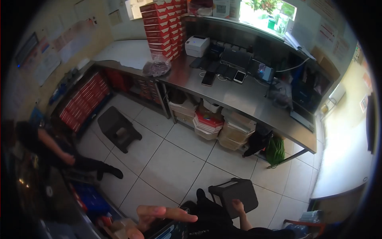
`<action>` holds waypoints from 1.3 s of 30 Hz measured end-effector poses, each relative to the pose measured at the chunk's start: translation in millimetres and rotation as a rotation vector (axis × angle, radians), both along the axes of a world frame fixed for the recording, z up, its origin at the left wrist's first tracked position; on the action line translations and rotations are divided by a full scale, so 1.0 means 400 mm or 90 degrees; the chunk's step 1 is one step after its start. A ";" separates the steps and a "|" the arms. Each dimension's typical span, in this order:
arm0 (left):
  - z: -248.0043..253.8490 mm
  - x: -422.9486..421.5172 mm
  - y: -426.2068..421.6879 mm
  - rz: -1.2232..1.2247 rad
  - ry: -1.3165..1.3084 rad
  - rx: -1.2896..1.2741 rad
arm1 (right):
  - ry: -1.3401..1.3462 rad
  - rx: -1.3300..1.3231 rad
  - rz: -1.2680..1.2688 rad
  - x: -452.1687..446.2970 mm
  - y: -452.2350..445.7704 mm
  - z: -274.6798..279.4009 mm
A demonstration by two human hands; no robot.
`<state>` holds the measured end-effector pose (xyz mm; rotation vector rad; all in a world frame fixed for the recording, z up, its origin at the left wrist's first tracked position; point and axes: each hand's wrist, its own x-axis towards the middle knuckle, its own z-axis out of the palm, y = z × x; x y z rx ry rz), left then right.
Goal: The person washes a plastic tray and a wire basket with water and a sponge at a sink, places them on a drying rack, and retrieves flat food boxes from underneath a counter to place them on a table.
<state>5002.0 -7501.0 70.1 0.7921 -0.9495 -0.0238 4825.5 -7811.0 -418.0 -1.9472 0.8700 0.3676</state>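
My left hand [161, 214] is large at the bottom edge, its fingers across the top of a dark device [173, 230] with a partly lit screen; the lower part of the device is cut off by the frame. My right hand [238, 206] hangs over the seat of a dark stool [247, 194], its fingers loosely curled together and nothing visible in them. Whether it touches the stool cannot be made out. My dark clothing and one shoe [201, 194] show between the hands.
Another person's arm [53, 143] and dark legs are at the left. A second stool [119, 128] stands on the tiles. The steel counter [234, 97] bears a printer [197, 46], phones and a laptop, with boxes [159, 30] stacked beside it. Cartons [236, 129] sit below.
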 end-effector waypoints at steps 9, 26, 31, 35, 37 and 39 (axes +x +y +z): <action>-0.214 0.607 -0.050 -0.019 0.121 -0.017 | -0.015 -0.117 0.067 0.558 -0.003 0.016; -1.283 1.049 -0.321 -0.155 0.257 -0.114 | -0.102 -0.368 0.111 1.275 0.017 -0.704; -1.498 1.101 -0.276 -0.421 0.158 -0.132 | -0.410 -0.419 -0.120 1.306 -0.029 -0.895; -1.410 1.096 -0.229 -0.420 0.142 -0.013 | -0.633 -0.629 -0.177 1.306 -0.039 -0.648; -1.382 1.126 -0.224 -0.414 0.016 -0.027 | -0.727 -0.793 -0.135 1.305 -0.150 -0.526; -1.380 1.160 -0.211 -0.440 -0.023 -0.032 | -0.755 -0.889 -0.219 1.328 -0.237 -0.366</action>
